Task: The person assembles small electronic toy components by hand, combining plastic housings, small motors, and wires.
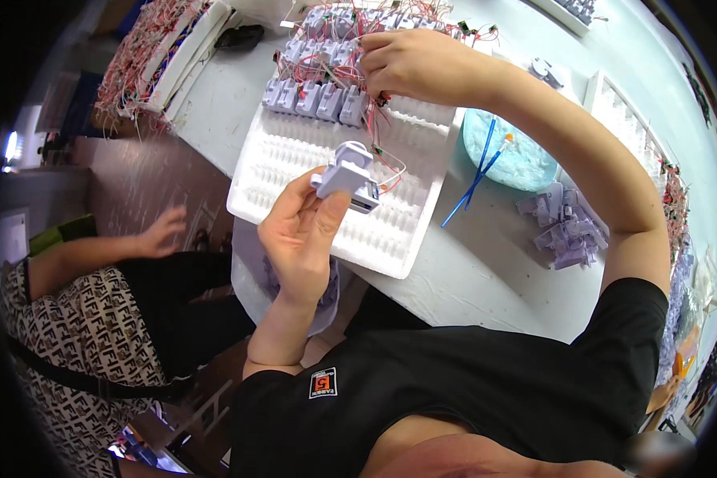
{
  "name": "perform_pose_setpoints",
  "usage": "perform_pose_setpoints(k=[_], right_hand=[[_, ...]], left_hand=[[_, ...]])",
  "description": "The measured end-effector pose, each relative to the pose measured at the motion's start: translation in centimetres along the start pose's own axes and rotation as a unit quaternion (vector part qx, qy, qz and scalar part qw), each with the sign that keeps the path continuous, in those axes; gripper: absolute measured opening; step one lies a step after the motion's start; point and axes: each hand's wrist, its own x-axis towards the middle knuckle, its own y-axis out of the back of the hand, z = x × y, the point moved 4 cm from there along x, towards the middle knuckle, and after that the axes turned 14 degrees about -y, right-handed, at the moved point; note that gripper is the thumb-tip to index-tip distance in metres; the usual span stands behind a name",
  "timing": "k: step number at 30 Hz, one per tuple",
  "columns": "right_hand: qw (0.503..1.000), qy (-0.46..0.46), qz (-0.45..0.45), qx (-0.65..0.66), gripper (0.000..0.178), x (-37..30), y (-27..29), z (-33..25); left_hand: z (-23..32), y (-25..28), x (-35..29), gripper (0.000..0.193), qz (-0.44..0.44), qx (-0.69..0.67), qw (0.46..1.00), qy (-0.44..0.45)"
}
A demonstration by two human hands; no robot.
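In my left hand is a small lavender plastic housing, pinched between thumb and fingers above the near part of a white ribbed foam tray. Thin red and white wires with a small green connector hang beside the housing and run up toward my right hand. My right hand reaches over the tray's far part, fingers curled in among wires next to the rows of similar housings. What those fingertips grip is hidden.
Right of the tray lies a light blue round pad with two blue brushes across it. Beyond it sits a pile of lavender parts. A rack of red wires stands far left. Another person's hand is at left.
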Motion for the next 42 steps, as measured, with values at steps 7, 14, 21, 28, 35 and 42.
perform_pose_setpoints(k=[7, 14, 21, 28, 35, 42], right_hand=[[0.999, 0.030, -0.001, -0.035, 0.012, -0.4, -0.9, 0.8], [0.998, 0.032, -0.021, -0.043, 0.015, -0.5, -2.0, 0.6], [0.999, 0.020, -0.001, -0.035, 0.014, -0.6, -1.4, 1.0], [0.999, -0.023, -0.035, 0.010, 0.011, 1.6, -1.3, 0.7], [0.980, -0.192, -0.046, 0.037, 0.024, -3.4, 3.9, -0.1], [0.980, -0.182, -0.044, 0.068, 0.026, -1.5, 4.2, -1.2]], left_hand=[[-1.1, 0.3, -0.9, 0.038, 0.002, 0.010, 1.000, 0.010], [-1.8, 0.2, -1.4, 0.037, 0.010, -0.017, 1.000, 0.020], [-1.8, -0.7, -0.5, 0.036, -0.009, 0.016, 0.999, 0.029], [0.6, 2.1, 1.4, 0.021, -0.006, 0.136, 0.990, 0.039], [-0.9, -0.5, 3.7, 0.030, -0.056, 0.083, 0.995, 0.006], [0.4, 0.7, 2.5, 0.027, -0.004, 0.101, 0.995, 0.008]])
